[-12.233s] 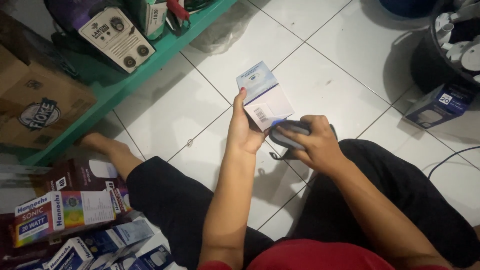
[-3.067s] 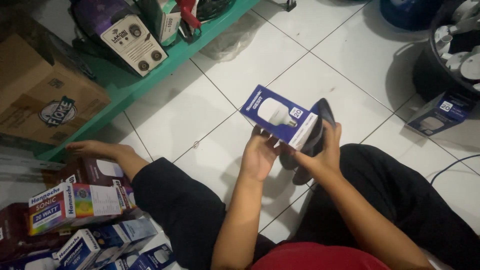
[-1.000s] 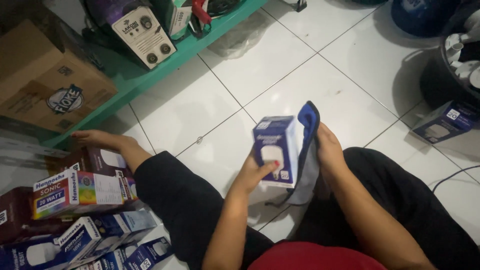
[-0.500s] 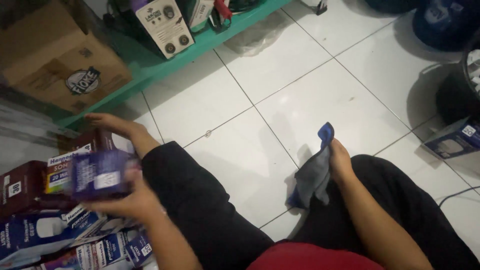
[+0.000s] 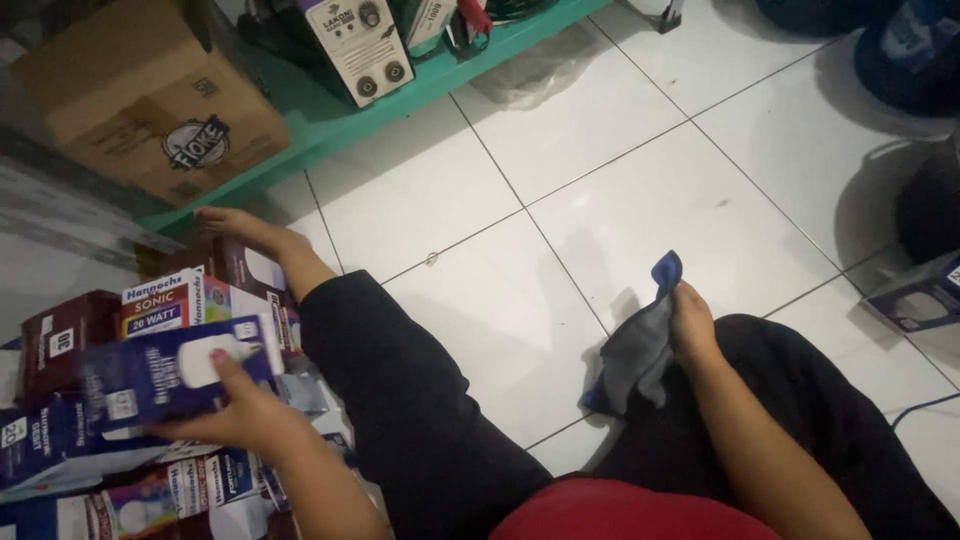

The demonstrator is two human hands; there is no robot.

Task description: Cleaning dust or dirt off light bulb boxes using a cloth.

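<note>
My left hand point(image 5: 235, 410) grips a blue light-bulb box point(image 5: 165, 375) and holds it over a pile of similar small boxes point(image 5: 150, 305) at the lower left. My right hand point(image 5: 692, 322) rests near my right knee and holds a grey and blue cloth point(image 5: 640, 340) that hangs toward the white tiled floor point(image 5: 560, 200). I sit on the floor in black trousers, with my left leg stretched toward the shelf and my bare foot point(image 5: 240, 225) by the boxes.
A green low shelf point(image 5: 400, 95) runs along the top, with a brown cardboard carton point(image 5: 150, 95) and a white boxed machine point(image 5: 355, 45) on it. Another blue box point(image 5: 915, 300) lies at the right edge beside dark round containers point(image 5: 910, 50).
My left hand has carried the blue box from in front of me down to the pile at the left. My right hand stays by my knee with the cloth.
</note>
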